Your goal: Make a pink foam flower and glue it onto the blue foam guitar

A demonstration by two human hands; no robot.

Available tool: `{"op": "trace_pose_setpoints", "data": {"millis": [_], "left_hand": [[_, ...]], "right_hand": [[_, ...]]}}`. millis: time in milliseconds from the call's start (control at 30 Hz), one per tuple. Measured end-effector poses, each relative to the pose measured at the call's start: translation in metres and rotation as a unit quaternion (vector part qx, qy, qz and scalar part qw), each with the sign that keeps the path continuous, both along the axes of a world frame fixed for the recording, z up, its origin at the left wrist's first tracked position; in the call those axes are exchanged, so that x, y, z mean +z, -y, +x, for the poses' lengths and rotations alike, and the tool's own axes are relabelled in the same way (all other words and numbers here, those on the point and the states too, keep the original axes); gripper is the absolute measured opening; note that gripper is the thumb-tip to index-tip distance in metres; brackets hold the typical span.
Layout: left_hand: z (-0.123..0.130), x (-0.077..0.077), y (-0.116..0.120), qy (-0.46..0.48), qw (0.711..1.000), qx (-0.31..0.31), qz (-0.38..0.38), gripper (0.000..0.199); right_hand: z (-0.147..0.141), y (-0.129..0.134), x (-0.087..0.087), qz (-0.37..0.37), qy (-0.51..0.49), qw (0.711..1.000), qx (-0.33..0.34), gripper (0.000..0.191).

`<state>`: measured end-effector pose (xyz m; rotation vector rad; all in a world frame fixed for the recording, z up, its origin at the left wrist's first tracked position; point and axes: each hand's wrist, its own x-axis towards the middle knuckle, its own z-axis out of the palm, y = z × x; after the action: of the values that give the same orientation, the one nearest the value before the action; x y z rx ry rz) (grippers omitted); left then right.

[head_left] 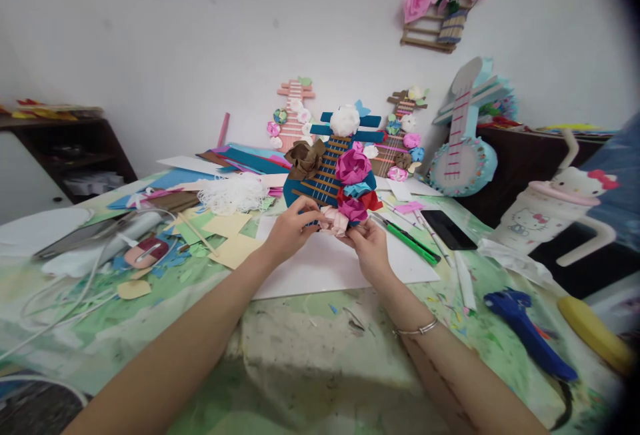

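Grn tbl (320, 318), fingers (306, 207) @ pink flwr (336, 223)

Paper flowers (353, 209) partly hide the right hand (371, 249), and the top edge crops the wall hanging (451, 5).

Near middle of the bench (320, 331)'s pretty open, but the blue paper instrument (327, 175) blocks far, glue gun (533, 331) right, cables (90, 281) left.

Present were one blue flower-decked model lute (327, 168); at the table's (175, 295) far edge, one pink flower-decked lute (289, 129) and one brown flower-decked lute (393, 155); near its right edge, one blue plastic glue gun (533, 335).
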<state>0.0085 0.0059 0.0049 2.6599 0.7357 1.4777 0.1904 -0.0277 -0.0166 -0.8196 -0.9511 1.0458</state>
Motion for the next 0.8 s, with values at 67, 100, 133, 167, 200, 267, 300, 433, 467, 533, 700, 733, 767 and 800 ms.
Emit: {"op": "trace_pose_setpoints", "data": {"millis": [67, 100, 133, 167, 200, 267, 300, 433, 467, 533, 700, 733, 767, 800], "left_hand": [[-0.0014, 0.0000, -0.0012, -0.006, 1.000, -0.004, 0.007, 0.023], [-0.0018, -0.0001, -0.0016, -0.011, 1.000, -0.008, 0.009, 0.024], [-0.0020, -0.0004, -0.0018, -0.015, 1.000, -0.013, 0.011, 0.024], [-0.0021, -0.0006, -0.0020, -0.020, 1.000, -0.018, 0.011, 0.023], [-0.0022, -0.0009, -0.0022, -0.023, 0.999, -0.020, 0.011, 0.021], [-0.0022, -0.0014, -0.0029, -0.023, 0.999, -0.021, 0.010, 0.017], [-0.0021, -0.0016, -0.0034, -0.020, 1.000, -0.020, 0.010, 0.016], [-0.0010, -0.0020, -0.0054, 0.007, 1.000, -0.020, -0.006, 0.013], [-0.0003, -0.0022, -0.0054, 0.015, 1.000, -0.020, -0.019, 0.012], [0.0016, -0.0028, -0.0049, 0.036, 0.997, -0.022, -0.057, 0.010], [0.0058, -0.0043, -0.0029, 0.078, 0.991, -0.029, -0.109, 0.007], [0.0059, -0.0039, -0.0026, 0.079, 0.990, -0.027, -0.113, 0.008], [0.0059, -0.0031, -0.0022, 0.079, 0.989, -0.025, -0.119, 0.007], [0.0056, -0.0022, -0.0018, 0.078, 0.989, -0.022, -0.127, 0.007]], "right_hand": [[-0.0002, 0.0000, -0.0007, -0.002, -0.003, 1.000, 0.002, 0.023], [-0.0003, 0.0000, -0.0011, -0.003, -0.005, 1.000, 0.002, 0.023], [-0.0003, 0.0001, -0.0014, -0.003, -0.006, 1.000, 0.000, 0.023], [-0.0004, 0.0002, -0.0017, -0.003, -0.006, 1.000, -0.001, 0.023], [-0.0004, 0.0002, -0.0020, -0.002, -0.005, 1.000, -0.001, 0.023], [-0.0004, 0.0004, -0.0022, -0.002, -0.004, 1.000, 0.002, 0.022], [-0.0003, 0.0004, -0.0023, -0.002, -0.003, 1.000, 0.004, 0.022], [-0.0003, 0.0006, -0.0018, -0.005, -0.004, 1.000, 0.014, 0.023], [-0.0003, 0.0006, -0.0017, -0.007, -0.005, 1.000, 0.014, 0.023], [-0.0002, 0.0006, -0.0015, -0.011, -0.007, 1.000, 0.012, 0.023], [-0.0005, 0.0015, -0.0011, -0.020, -0.014, 1.000, 0.014, 0.023], [-0.0006, 0.0018, -0.0008, -0.023, -0.018, 0.999, 0.015, 0.024], [-0.0008, 0.0023, -0.0006, -0.027, -0.021, 0.999, 0.017, 0.024], [-0.0008, 0.0026, -0.0003, -0.032, -0.024, 0.999, 0.021, 0.024]]}}
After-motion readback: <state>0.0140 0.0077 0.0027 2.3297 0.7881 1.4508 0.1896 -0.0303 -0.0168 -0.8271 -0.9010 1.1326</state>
